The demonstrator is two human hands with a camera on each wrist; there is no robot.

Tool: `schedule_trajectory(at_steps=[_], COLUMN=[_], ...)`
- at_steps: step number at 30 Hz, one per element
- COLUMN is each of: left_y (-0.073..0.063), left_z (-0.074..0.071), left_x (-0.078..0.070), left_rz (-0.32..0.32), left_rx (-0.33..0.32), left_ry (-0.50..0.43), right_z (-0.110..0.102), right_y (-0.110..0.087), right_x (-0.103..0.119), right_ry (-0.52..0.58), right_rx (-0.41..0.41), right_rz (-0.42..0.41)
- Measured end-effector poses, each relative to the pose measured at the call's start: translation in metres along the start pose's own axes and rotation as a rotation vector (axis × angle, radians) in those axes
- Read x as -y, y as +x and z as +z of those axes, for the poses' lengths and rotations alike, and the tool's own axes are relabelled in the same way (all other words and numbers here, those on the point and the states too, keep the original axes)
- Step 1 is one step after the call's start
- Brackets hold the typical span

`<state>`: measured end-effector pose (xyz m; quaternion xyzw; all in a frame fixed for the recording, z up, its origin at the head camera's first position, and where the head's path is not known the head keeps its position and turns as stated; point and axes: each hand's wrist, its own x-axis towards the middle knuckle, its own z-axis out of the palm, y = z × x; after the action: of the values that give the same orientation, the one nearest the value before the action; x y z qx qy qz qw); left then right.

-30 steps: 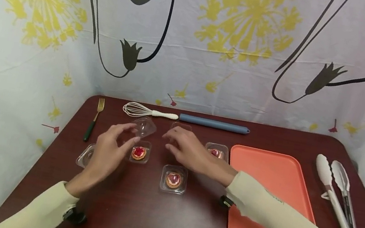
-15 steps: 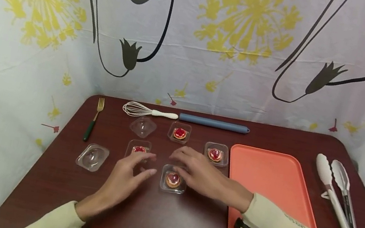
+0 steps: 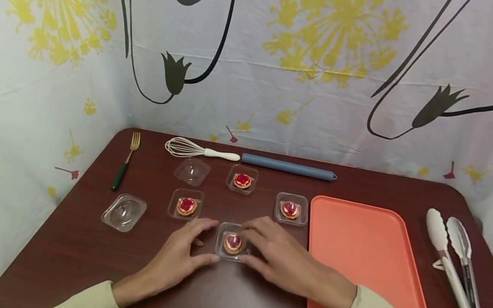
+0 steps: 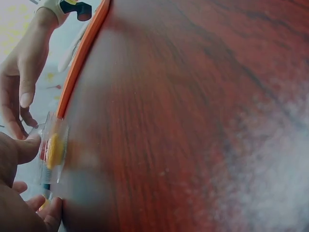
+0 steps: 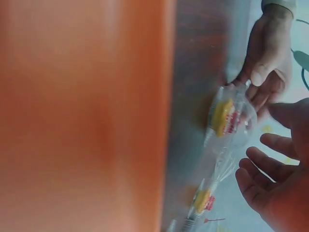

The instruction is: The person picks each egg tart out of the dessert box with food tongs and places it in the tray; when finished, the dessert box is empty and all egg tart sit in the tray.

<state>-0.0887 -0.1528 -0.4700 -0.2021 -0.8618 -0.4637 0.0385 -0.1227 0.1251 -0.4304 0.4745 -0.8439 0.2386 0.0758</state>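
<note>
A small clear plastic container with a heart-topped tart (image 3: 233, 243) in it stands on the table between my two hands. My left hand (image 3: 174, 257) is at its left side, fingers spread and gently bent, thumb tip at the near left corner. From the right, my right hand (image 3: 280, 253) reaches over its right edge with loosely bent fingers. In the right wrist view the right fingers (image 5: 268, 164) are parted, and the tart container (image 5: 224, 118) sits beyond them. The left thumb (image 4: 30, 147) overlaps the container's edge in the left wrist view.
More boxed tarts stand behind: a left one (image 3: 186, 206), a back one (image 3: 242, 180) and a right one (image 3: 290, 209). Two clear lids (image 3: 124, 213) lie left. An orange tray (image 3: 358, 223), tongs (image 3: 457, 279), fork (image 3: 126, 160), whisk (image 3: 202, 151) and blue rolling pin (image 3: 289, 168) surround them.
Both hands have come back from the rear containers toward the near one. My left hand moved right and nearer me, off the lids; my right hand moved right and nearer, uncovering the back tart.
</note>
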Motion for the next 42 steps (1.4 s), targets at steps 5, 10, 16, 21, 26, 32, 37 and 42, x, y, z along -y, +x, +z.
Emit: schedule_trajectory(at_steps=[5,10,16,21,26,32,37,42], left_y=[-0.001,0.002,0.009,0.016,0.018,0.02,0.02,0.02], left_z=[0.003,0.014,0.019,0.022,0.018,0.017,0.016,0.017], left_x=[0.008,0.03,0.027,0.018,0.001,0.004,0.005,0.005], left_rz=[0.092,0.155,0.196,0.188,0.096,0.139,0.174,0.194], left_rx=[-0.01,-0.018,0.009,0.072,0.147,0.199,0.214,0.199], left_ry=[0.017,0.056,0.098,0.134,0.164,0.259,0.309,0.32], right_z=[0.005,0.007,0.01,0.012,0.012,0.012,0.011,0.01], right_y=[-0.006,-0.007,-0.007,-0.008,-0.009,-0.007,-0.007,-0.008], right_x=[0.0,-0.001,-0.004,-0.005,-0.002,0.0,0.001,0.0], right_ry=[-0.056,-0.11,-0.134,-0.168,-0.218,-0.262,-0.234,-0.181], right_rx=[-0.005,0.014,0.035,0.027,0.051,0.043,0.041,0.049], right_rz=[-0.047,-0.055,-0.029,-0.014,-0.002,0.0,0.004,0.011])
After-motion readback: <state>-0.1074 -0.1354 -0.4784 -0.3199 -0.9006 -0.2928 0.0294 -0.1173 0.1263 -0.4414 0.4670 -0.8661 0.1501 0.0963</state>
